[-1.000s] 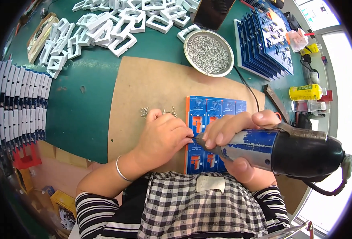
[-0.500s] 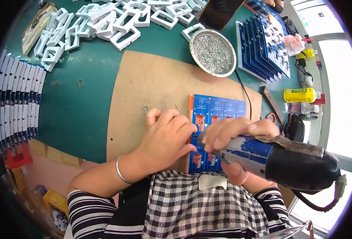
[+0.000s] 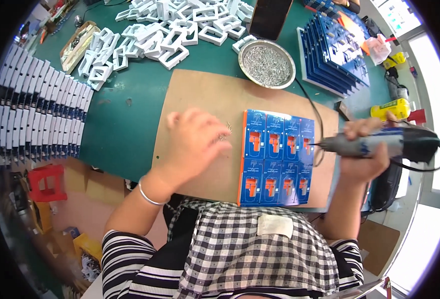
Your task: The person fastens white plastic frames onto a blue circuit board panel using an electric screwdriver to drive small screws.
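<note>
Brown board (image 3: 205,94) laid on green bench, electric screwdriver (image 3: 379,143) clenched in right hand (image 3: 367,152), tip beside blue tray (image 3: 276,158), left hand (image 3: 192,142) spread loose over small screws (image 3: 226,130), nothing gripped.

— What are you wearing on your arms?
— Black-and-white striped sleeves pushed up past the elbows, and a thin silver bangle (image 3: 147,195) on your left wrist.
— And in front?
— A black-and-white checked apron (image 3: 260,254) bearing a pale patch.
</note>
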Available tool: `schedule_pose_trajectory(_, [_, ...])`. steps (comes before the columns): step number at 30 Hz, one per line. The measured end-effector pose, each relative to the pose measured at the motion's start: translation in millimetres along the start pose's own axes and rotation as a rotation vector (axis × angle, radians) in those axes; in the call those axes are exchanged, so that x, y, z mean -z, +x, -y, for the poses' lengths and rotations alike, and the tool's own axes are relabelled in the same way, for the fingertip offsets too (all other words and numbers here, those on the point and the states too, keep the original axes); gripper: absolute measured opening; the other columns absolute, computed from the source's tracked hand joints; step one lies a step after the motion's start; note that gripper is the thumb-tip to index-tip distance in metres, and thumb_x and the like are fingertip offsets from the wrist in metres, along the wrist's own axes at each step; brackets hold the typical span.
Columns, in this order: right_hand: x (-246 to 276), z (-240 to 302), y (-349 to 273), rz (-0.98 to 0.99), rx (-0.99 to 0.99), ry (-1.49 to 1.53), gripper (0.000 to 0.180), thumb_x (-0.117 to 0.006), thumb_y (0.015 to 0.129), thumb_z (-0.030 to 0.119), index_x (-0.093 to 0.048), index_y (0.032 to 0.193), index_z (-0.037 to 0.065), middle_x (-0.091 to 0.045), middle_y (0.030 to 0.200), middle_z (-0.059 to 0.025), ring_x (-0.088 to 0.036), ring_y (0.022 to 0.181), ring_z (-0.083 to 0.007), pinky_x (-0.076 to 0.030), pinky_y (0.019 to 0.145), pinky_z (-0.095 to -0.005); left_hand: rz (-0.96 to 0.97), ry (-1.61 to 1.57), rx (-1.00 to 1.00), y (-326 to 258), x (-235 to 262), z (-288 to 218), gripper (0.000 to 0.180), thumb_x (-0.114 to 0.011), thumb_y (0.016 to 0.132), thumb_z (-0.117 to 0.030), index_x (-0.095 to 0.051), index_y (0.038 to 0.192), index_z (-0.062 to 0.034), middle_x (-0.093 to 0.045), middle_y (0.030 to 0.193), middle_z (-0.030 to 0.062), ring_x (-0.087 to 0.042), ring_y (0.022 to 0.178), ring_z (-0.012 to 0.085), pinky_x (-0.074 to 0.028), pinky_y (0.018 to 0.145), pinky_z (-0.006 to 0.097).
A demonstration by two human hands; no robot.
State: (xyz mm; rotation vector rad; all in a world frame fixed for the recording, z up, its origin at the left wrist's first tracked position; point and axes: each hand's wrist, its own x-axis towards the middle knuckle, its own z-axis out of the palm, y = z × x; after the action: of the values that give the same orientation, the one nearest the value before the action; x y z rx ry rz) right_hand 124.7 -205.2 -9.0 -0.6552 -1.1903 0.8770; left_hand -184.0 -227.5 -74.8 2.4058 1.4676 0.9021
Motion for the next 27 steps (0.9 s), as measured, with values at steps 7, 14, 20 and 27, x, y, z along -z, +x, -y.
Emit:
schedule_pose_trajectory(7, [87, 24, 6, -0.295, -0.230, 0.141, 0.046, -0.049, 0.089, 0.028, -0.039, 0.126, 0.004, -0.053, 0.083, -0.0089, -0.052, 0.068, -0.0198, -0.044, 0.074, -0.0369, 0.032, 0.200, -0.040, 19, 2, 14, 0.010, -0.070, 0.075, -0.016, -0.068, 0.084, -0.0189, -0.059, 0.083, -0.0050, -0.052, 0.090, 0.0171, -0.029, 0.085, 0.041])
schedule_pose_trajectory(14, [76, -6, -21, -0.405, -0.294, 0.246, 0.044, -0.048, 0.090, 0.030, -0.041, 0.126, 0.005, -0.053, 0.082, -0.0093, -0.054, 0.068, -0.0204, -0.045, 0.072, -0.0377, 0.088, 0.353, -0.275, 39, -15, 15, 0.010, -0.068, 0.073, -0.014, -0.066, 0.081, -0.0183, -0.059, 0.081, -0.0057, -0.054, 0.086, 0.0148, -0.030, 0.085, 0.040])
schedule_pose_trajectory(20, [55, -12, -13, -0.393, -0.237, 0.199, 0.051, -0.051, 0.087, 0.031, -0.039, 0.127, 0.000, -0.054, 0.079, -0.0092, -0.056, 0.066, -0.0206, -0.047, 0.069, -0.0379, 0.169, 0.539, -0.610, 54, -6, 18, 0.008, -0.063, 0.067, -0.012, -0.061, 0.073, -0.0153, -0.053, 0.070, -0.0032, -0.055, 0.079, 0.0144, -0.032, 0.088, 0.039])
schedule_pose_trajectory(27, [48, -6, -12, -0.325, -0.141, 0.157, 0.056, -0.049, 0.086, 0.032, -0.037, 0.129, -0.001, -0.054, 0.079, -0.0100, -0.056, 0.064, -0.0208, -0.048, 0.067, -0.0379, 0.281, 0.609, -0.834, 60, -10, 9, 0.004, -0.058, 0.065, -0.012, -0.055, 0.064, -0.0125, -0.048, 0.063, 0.0003, -0.054, 0.076, 0.0167, -0.030, 0.097, 0.036])
